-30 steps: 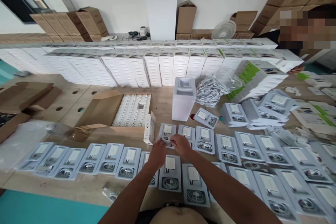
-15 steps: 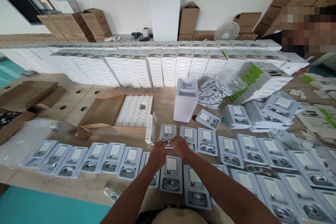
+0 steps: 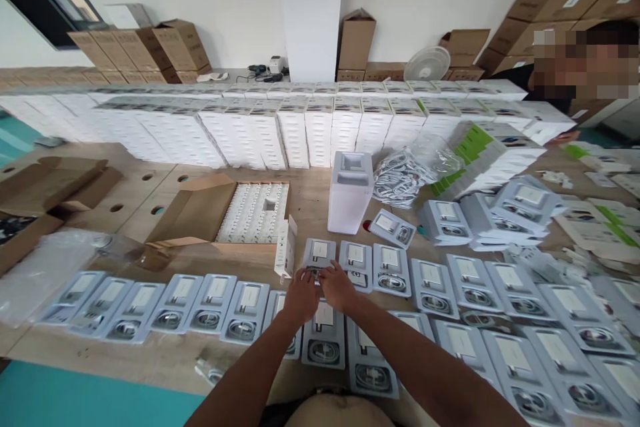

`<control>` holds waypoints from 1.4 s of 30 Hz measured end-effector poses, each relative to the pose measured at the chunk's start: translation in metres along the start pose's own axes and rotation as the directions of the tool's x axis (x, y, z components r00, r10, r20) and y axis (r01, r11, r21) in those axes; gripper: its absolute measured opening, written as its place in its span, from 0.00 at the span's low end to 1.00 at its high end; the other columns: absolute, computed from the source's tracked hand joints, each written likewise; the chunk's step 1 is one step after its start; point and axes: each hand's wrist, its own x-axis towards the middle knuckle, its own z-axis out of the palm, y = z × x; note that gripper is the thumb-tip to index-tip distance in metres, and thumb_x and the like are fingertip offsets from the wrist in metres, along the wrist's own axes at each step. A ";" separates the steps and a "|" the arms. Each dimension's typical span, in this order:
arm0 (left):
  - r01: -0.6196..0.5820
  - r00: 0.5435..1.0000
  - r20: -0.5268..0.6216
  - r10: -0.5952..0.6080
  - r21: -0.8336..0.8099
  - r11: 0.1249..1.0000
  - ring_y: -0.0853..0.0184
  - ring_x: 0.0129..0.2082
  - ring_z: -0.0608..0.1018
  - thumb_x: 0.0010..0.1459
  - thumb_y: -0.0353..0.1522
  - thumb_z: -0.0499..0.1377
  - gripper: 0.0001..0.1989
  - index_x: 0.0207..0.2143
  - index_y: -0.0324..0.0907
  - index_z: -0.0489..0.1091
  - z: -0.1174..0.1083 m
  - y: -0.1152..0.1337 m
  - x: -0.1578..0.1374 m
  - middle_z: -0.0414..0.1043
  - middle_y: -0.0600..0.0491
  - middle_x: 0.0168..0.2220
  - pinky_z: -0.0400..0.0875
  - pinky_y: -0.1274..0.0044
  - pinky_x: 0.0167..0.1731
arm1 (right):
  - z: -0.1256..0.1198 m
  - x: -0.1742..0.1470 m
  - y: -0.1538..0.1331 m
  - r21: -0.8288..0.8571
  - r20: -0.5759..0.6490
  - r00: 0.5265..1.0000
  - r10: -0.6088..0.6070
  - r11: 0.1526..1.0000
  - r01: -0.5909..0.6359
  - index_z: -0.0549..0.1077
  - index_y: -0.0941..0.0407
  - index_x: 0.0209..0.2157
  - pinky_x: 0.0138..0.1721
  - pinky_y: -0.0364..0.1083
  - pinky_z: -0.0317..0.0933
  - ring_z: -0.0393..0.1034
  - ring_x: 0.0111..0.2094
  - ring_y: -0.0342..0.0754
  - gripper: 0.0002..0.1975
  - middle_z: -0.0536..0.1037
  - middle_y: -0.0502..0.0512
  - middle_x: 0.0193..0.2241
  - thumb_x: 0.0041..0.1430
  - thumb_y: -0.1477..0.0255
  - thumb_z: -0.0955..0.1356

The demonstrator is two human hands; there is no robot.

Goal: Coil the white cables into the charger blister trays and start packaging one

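A light grey plastic tray [image 3: 321, 250] with a flat white block in its upper recess lies in front of me. Both hands meet over its lower recess, fingers curled in on a coiled cable [image 3: 314, 271] there. My left hand [image 3: 301, 297] grips from the left side, and my right hand [image 3: 337, 285] pinches from the right. The fingertips partly hide the cable. Close by on the right is a similar tray [image 3: 356, 265]. Another filled tray [image 3: 324, 340], with its own coil, lies just below my hands.
Rows of filled trays [image 3: 207, 303] spread to both sides. Beyond stand a tall stack of empty trays [image 3: 350, 203], a carton of small white parts [image 3: 253, 213], bundled cables [image 3: 399, 180] and a long wall of white boxes [image 3: 240, 137]. A person [image 3: 555, 90] is at the far right.
Both hands stay at the same tray; the right-hand fingers have shifted slightly and closed in nearer the left hand over the cable. The view has moved a little.
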 end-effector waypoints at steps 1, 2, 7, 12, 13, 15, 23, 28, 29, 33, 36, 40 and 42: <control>-0.016 1.000 0.003 0.016 -0.007 1.000 0.57 0.60 0.64 0.59 0.30 0.52 0.14 0.46 0.42 0.71 -0.007 0.003 -0.002 0.70 0.45 0.52 0.56 0.62 0.60 | -0.004 0.000 0.000 0.010 -0.004 1.000 0.011 1.000 -0.011 0.77 0.57 0.36 0.61 0.55 0.43 0.68 0.45 0.52 0.10 0.79 0.57 0.38 0.56 0.77 0.64; -0.028 1.000 0.000 0.028 -0.015 1.000 0.59 0.59 0.64 0.59 0.29 0.52 0.15 0.48 0.42 0.70 -0.015 0.005 -0.009 0.69 0.46 0.53 0.57 0.65 0.60 | -0.009 -0.001 0.000 0.023 -0.012 1.000 0.021 1.000 -0.021 0.77 0.56 0.37 0.62 0.55 0.43 0.69 0.46 0.51 0.10 0.79 0.56 0.38 0.55 0.76 0.65; 0.262 0.965 0.001 -0.262 -0.038 0.964 0.63 0.43 0.75 0.65 0.37 0.46 0.12 0.41 0.45 0.67 -0.053 -0.022 -0.101 0.74 0.49 0.43 0.67 0.72 0.43 | -0.029 -0.049 -0.008 0.267 -0.171 0.966 0.194 0.953 -0.144 0.74 0.54 0.47 0.60 0.55 0.50 0.66 0.52 0.51 0.16 0.76 0.57 0.49 0.59 0.76 0.61; 0.802 0.587 0.076 -0.806 0.077 0.592 0.55 0.39 0.78 0.61 0.50 0.46 0.22 0.29 0.43 0.67 -0.060 -0.076 -0.219 0.76 0.45 0.34 0.67 0.68 0.38 | -0.018 -0.121 -0.035 0.633 -0.142 0.910 0.390 0.742 -0.220 0.75 0.52 0.44 0.52 0.55 0.61 0.70 0.49 0.55 0.15 0.77 0.58 0.46 0.61 0.65 0.61; 0.838 0.533 0.087 -0.842 0.081 0.539 0.52 0.39 0.78 0.59 0.53 0.46 0.25 0.28 0.42 0.67 -0.056 -0.083 -0.232 0.77 0.43 0.34 0.68 0.66 0.38 | -0.014 -0.129 -0.043 0.670 -0.089 0.919 0.384 0.706 -0.230 0.75 0.51 0.44 0.51 0.55 0.63 0.71 0.48 0.55 0.15 0.77 0.58 0.45 0.61 0.63 0.62; 0.889 0.446 0.114 -0.888 0.063 0.454 0.49 0.41 0.78 0.55 0.57 0.49 0.28 0.27 0.41 0.68 -0.045 -0.093 -0.245 0.77 0.39 0.35 0.68 0.64 0.39 | -0.010 -0.140 -0.061 0.719 0.004 0.939 0.343 0.652 -0.241 0.76 0.51 0.42 0.48 0.54 0.65 0.72 0.45 0.55 0.15 0.78 0.57 0.44 0.60 0.62 0.62; 0.902 0.409 0.192 -0.892 -0.232 0.364 0.62 0.31 0.81 0.62 0.39 0.44 0.17 0.31 0.39 0.67 -0.041 -0.085 -0.255 0.79 0.43 0.34 0.71 0.76 0.25 | -0.025 -0.133 -0.113 0.778 0.107 0.987 0.117 0.608 -0.156 0.76 0.51 0.40 0.44 0.50 0.64 0.72 0.41 0.52 0.12 0.78 0.55 0.40 0.61 0.65 0.62; 0.747 0.623 0.067 -0.780 -0.345 0.568 0.66 0.31 0.80 0.64 0.35 0.42 0.13 0.42 0.42 0.63 -0.065 -0.034 -0.245 0.78 0.50 0.34 0.71 0.77 0.30 | -0.044 -0.117 -0.139 0.847 0.158 0.980 0.119 0.495 -0.196 0.76 0.51 0.41 0.38 0.47 0.64 0.72 0.38 0.50 0.12 0.78 0.53 0.37 0.60 0.64 0.63; 0.672 0.710 0.011 -0.704 -0.310 0.672 0.64 0.32 0.79 0.64 0.36 0.44 0.13 0.44 0.42 0.63 -0.067 -0.018 -0.234 0.77 0.50 0.33 0.71 0.75 0.33 | -0.049 -0.113 -0.144 0.867 0.167 0.976 0.142 0.450 -0.214 0.75 0.51 0.43 0.38 0.47 0.64 0.72 0.38 0.50 0.13 0.78 0.53 0.37 0.59 0.64 0.64; 0.271 0.949 -0.121 -0.291 -0.154 0.950 0.56 0.45 0.75 0.62 0.34 0.47 0.17 0.52 0.44 0.61 -0.077 0.044 -0.185 0.74 0.44 0.43 0.68 0.66 0.43 | -0.068 -0.099 -0.145 0.926 0.092 0.959 0.268 0.332 -0.181 0.72 0.53 0.47 0.37 0.46 0.64 0.71 0.34 0.48 0.19 0.78 0.52 0.35 0.54 0.63 0.69; 0.137 0.977 -0.108 -0.184 -0.343 0.929 0.57 0.47 0.72 0.63 0.36 0.48 0.17 0.53 0.45 0.61 -0.091 0.070 -0.160 0.70 0.44 0.47 0.66 0.67 0.45 | -0.083 -0.099 -0.128 0.965 0.058 0.943 0.326 0.224 -0.137 0.72 0.55 0.46 0.35 0.45 0.65 0.71 0.33 0.46 0.17 0.78 0.52 0.32 0.54 0.65 0.68; 0.183 0.982 0.094 -0.164 -0.682 0.708 0.66 0.31 0.72 0.64 0.43 0.48 0.13 0.40 0.45 0.65 -0.105 0.077 -0.139 0.70 0.54 0.32 0.66 0.75 0.32 | -0.100 -0.113 -0.104 0.991 0.090 0.950 0.299 0.069 -0.116 0.71 0.55 0.45 0.28 0.42 0.63 0.70 0.31 0.45 0.18 0.77 0.51 0.32 0.52 0.68 0.68; 0.212 0.977 0.165 -0.134 -0.733 0.647 0.69 0.26 0.69 0.63 0.45 0.50 0.15 0.34 0.44 0.64 -0.104 0.078 -0.129 0.65 0.57 0.25 0.62 0.78 0.26 | -0.103 -0.119 -0.098 0.991 0.069 0.945 0.321 0.089 -0.103 0.72 0.55 0.43 0.27 0.42 0.62 0.70 0.30 0.45 0.15 0.77 0.51 0.31 0.52 0.68 0.68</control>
